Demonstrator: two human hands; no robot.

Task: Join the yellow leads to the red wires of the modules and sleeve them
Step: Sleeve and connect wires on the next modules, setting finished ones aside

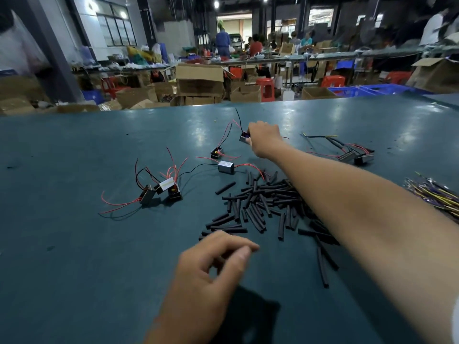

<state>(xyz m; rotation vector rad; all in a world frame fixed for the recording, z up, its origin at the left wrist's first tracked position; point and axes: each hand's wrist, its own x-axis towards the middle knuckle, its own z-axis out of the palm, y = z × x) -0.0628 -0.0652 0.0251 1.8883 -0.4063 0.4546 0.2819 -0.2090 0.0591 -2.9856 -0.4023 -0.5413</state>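
Fingers of my right hand (264,137) gripped a small module (244,138) at the far middle of the tabletop (74,244), its black wire pointing up and away. My left hand (211,266) hovered nearer me, loosely curled and empty, beside the black sleeves (260,204); yellow leads (434,197) lay far right.

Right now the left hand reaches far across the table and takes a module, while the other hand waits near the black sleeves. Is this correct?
Not quite: the head view shows the right hand reaching far across the table and taking a module, while the left hand waits near the black sleeves.
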